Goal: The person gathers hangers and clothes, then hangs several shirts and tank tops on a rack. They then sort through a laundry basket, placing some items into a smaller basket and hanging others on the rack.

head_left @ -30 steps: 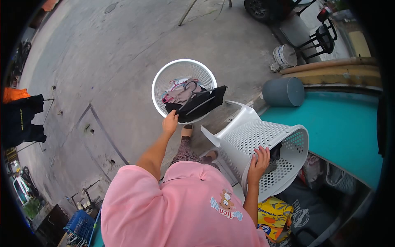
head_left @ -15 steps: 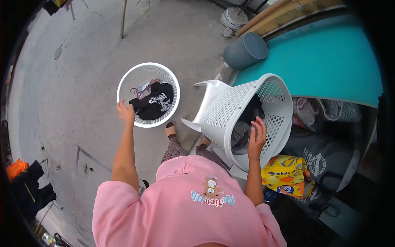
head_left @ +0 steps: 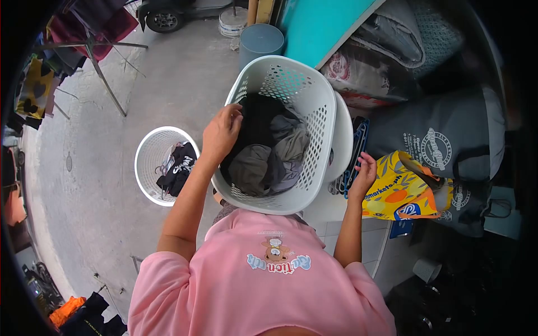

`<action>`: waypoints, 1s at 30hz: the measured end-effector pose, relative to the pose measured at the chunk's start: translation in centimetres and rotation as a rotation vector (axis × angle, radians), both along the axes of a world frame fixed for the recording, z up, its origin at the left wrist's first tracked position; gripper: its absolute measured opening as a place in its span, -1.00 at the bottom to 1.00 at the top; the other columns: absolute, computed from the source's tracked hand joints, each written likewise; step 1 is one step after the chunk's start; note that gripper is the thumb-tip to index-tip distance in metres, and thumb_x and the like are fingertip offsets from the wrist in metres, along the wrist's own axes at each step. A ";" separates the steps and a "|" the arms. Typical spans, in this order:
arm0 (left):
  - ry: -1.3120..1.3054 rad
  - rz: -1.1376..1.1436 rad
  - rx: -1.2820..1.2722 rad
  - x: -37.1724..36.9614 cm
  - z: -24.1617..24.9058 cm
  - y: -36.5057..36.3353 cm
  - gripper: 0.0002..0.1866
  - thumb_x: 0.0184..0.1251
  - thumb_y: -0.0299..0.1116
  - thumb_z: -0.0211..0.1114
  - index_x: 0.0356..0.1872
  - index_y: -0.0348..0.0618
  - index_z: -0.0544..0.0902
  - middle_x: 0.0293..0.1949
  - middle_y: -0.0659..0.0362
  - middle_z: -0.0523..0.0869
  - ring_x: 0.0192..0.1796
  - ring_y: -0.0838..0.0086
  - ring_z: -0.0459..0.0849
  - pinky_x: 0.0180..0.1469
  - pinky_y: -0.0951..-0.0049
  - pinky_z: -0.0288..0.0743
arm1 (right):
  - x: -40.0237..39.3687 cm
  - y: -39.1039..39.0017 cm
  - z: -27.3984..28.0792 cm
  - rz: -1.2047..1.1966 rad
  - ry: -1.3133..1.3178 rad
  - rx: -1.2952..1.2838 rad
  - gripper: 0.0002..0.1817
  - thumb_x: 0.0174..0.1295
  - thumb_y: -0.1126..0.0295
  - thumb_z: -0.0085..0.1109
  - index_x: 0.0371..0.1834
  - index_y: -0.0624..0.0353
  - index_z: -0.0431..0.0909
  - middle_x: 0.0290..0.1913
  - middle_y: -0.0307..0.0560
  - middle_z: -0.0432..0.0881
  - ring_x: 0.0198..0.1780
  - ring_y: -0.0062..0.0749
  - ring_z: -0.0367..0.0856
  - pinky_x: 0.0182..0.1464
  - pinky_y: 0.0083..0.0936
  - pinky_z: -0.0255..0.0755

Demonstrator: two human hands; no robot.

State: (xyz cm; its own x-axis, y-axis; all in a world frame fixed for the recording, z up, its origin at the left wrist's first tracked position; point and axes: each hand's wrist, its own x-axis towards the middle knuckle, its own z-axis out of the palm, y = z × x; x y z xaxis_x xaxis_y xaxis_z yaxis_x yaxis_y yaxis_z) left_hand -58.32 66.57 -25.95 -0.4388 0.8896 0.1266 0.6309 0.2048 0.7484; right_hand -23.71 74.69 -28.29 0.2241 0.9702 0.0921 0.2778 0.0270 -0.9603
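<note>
A large white laundry basket [head_left: 322, 148] with dark and grey clothes [head_left: 260, 157] inside stands in front of me. My left hand [head_left: 221, 133] is over its left rim, fingers loosely bent beside the black cloth, with nothing visible in them. To the right of the basket, my right hand [head_left: 365, 175] has its fingers apart, close to a stack of dark and blue clothes hangers [head_left: 358, 148]. A round white basket [head_left: 150, 187] on the ground at left holds a black printed garment [head_left: 178, 171] and some hangers.
A yellow printed bag [head_left: 392, 187] and a big grey bag [head_left: 459, 140] lie on the right. Behind the large basket are a grey bin [head_left: 261, 42] and a teal panel [head_left: 314, 28]. Laundry hangs on a rack [head_left: 92, 50] at upper left.
My view has turned right, toward the large basket. My left hand has moved from the round basket to the large one; my right hand has left the large basket for the hangers.
</note>
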 end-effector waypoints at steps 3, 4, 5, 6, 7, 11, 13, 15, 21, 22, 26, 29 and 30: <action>0.328 -0.014 -0.486 5.0 -5.0 3.4 -0.58 0.12 0.00 0.18 -0.20 -0.15 0.52 -0.24 0.04 0.62 -0.16 0.17 0.61 -0.15 0.21 0.48 | 1.1 0.5 -0.3 0.051 0.006 -0.009 -0.82 0.28 0.44 -0.13 -0.17 0.20 0.48 -0.12 -0.18 0.56 -0.15 -0.54 0.50 -0.20 -0.67 0.34; 0.418 0.027 -0.544 5.9 -7.1 4.1 -0.56 0.07 0.03 0.22 -0.27 -0.17 0.51 -0.28 0.02 0.61 -0.18 0.12 0.60 -0.17 0.18 0.48 | 1.3 0.7 -0.3 0.077 0.006 -0.010 -0.82 0.27 0.48 -0.14 -0.18 0.19 0.49 -0.13 -0.20 0.56 -0.16 -0.52 0.51 -0.22 -0.67 0.36; 0.430 0.034 -0.550 6.4 -9.2 4.3 -0.56 0.07 0.03 0.22 -0.27 -0.17 0.51 -0.28 0.02 0.61 -0.18 0.12 0.60 -0.17 0.18 0.48 | 1.2 0.8 -0.2 0.081 0.019 -0.014 -0.82 0.27 0.48 -0.14 -0.18 0.19 0.49 -0.13 -0.20 0.56 -0.16 -0.52 0.51 -0.22 -0.67 0.36; 0.485 0.058 -0.491 6.8 -11.1 4.5 -0.58 0.07 0.01 0.23 -0.29 -0.17 0.51 -0.29 0.02 0.61 -0.20 0.12 0.60 -0.16 0.18 0.48 | 0.9 0.9 0.2 0.159 -0.009 0.010 -0.83 0.27 0.50 -0.14 -0.20 0.20 0.49 -0.15 -0.21 0.56 -0.17 -0.52 0.51 -0.22 -0.66 0.37; 0.537 0.083 -0.433 7.2 -11.9 4.6 -0.60 0.06 -0.01 0.24 -0.31 -0.16 0.50 -0.30 0.02 0.61 -0.22 0.11 0.60 -0.16 0.18 0.48 | 0.5 1.1 0.7 0.240 -0.039 0.035 -0.83 0.26 0.53 -0.14 -0.22 0.20 0.49 -0.16 -0.21 0.56 -0.18 -0.51 0.52 -0.23 -0.65 0.38; 0.170 -0.026 -0.413 6.9 -7.1 5.8 -0.68 0.09 -0.18 0.26 -0.33 -0.23 0.46 -0.36 0.05 0.58 -0.23 0.21 0.57 -0.20 0.29 0.43 | -2.6 2.5 2.3 0.564 -0.093 0.190 -0.87 0.19 0.58 -0.06 -0.27 0.25 0.49 -0.22 -0.13 0.55 -0.23 -0.42 0.54 -0.21 -0.61 0.41; 0.041 -0.030 -0.369 6.3 -2.5 6.1 -0.69 0.10 -0.20 0.26 -0.32 -0.24 0.45 -0.38 0.06 0.56 -0.26 0.26 0.54 -0.21 0.32 0.40 | -4.9 3.7 3.1 0.809 -0.144 0.168 -0.82 0.14 0.56 0.00 -0.17 0.22 0.47 -0.13 -0.09 0.52 -0.18 -0.36 0.53 -0.17 -0.58 0.41; -0.175 -0.065 -0.076 6.1 1.1 5.9 -0.72 0.09 -0.25 0.26 -0.43 -0.24 0.39 -0.52 0.05 0.48 -0.41 0.26 0.49 -0.32 0.36 0.33 | -8.2 4.5 4.5 0.894 -0.171 0.206 -0.67 0.08 0.53 0.10 -0.03 0.17 0.41 0.02 -0.08 0.45 -0.05 -0.31 0.49 -0.09 -0.50 0.40; -0.492 -0.357 0.278 4.1 14.7 4.8 -0.88 0.29 -0.41 0.12 -0.37 -0.09 0.35 -0.40 0.42 0.33 -0.29 0.72 0.29 -0.20 0.67 0.19 | -15.8 9.6 12.6 1.233 0.018 0.417 -0.50 -0.03 0.30 0.33 -0.01 0.14 0.37 -0.08 -0.03 0.54 -0.06 -0.22 0.54 -0.07 -0.45 0.39; -0.537 -0.288 0.427 2.8 14.8 4.9 -0.83 0.23 -0.37 0.19 -0.32 -0.13 0.36 -0.36 0.34 0.39 -0.24 0.64 0.35 -0.16 0.65 0.22 | -16.7 9.7 14.5 1.226 0.043 0.437 -0.53 -0.02 0.25 0.34 -0.08 0.19 0.39 -0.28 -0.04 0.61 -0.20 -0.27 0.61 -0.14 -0.48 0.42; -0.318 -0.030 0.649 1.3 14.4 4.8 -0.45 0.04 -0.22 0.37 0.00 -0.17 0.31 0.01 0.12 0.42 0.16 0.38 0.34 0.13 0.48 0.20 | -18.7 9.5 21.2 1.043 0.033 0.656 -0.61 0.01 0.21 0.31 -0.19 0.19 0.45 -0.36 -0.04 0.63 -0.36 -0.35 0.64 -0.26 -0.49 0.49; 0.029 0.033 0.546 4.6 11.0 5.1 -0.11 -0.16 -0.10 0.47 0.17 -0.20 0.14 0.22 -0.05 0.20 0.31 0.15 0.18 0.25 0.26 0.12 | -19.2 8.5 25.4 1.068 0.204 0.473 -0.73 0.10 0.38 0.23 -0.15 0.22 0.48 -0.29 -0.21 0.60 -0.26 -0.64 0.56 -0.17 -0.68 0.43; 0.071 0.082 0.542 5.4 9.7 5.4 -0.11 -0.17 -0.12 0.47 0.17 -0.22 0.14 0.22 -0.07 0.19 0.30 0.11 0.17 0.25 0.26 0.12 | -18.9 7.7 27.1 0.992 0.146 0.510 -0.74 0.16 0.29 0.15 -0.16 0.19 0.49 -0.28 -0.17 0.60 -0.23 -0.51 0.56 -0.11 -0.64 0.42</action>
State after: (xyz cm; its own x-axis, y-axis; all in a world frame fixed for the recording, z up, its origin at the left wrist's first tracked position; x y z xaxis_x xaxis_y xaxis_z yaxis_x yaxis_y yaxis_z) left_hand -52.93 72.02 -16.21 -0.4780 0.6517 0.5890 0.6818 -0.1475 0.7165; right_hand -42.64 82.38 -1.16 -0.5850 0.5817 0.5652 -0.1988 0.5728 -0.7952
